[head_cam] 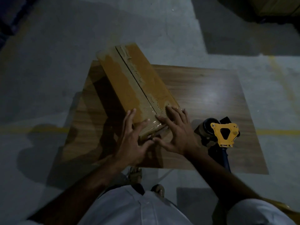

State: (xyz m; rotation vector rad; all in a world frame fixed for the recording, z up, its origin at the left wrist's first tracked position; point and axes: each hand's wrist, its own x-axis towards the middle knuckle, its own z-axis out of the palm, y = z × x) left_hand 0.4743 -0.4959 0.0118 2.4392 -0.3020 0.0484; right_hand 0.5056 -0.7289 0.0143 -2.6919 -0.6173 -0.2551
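A long brown cardboard box (129,78) lies slanted on a small wooden table (203,98), its top seam covered with clear tape. My left hand (131,138) presses flat on the box's near left corner, fingers spread. My right hand (177,132) lies flat on the near right end, fingers straight over the taped seam. Both hands touch the tape at the near edge. A yellow tape dispenser (224,133) with a dark blue handle lies on the table just right of my right hand.
The table stands on a grey concrete floor (48,70) with yellow painted lines. My feet (146,181) show under the table's near edge. Dark shapes sit at the far right corner and far left.
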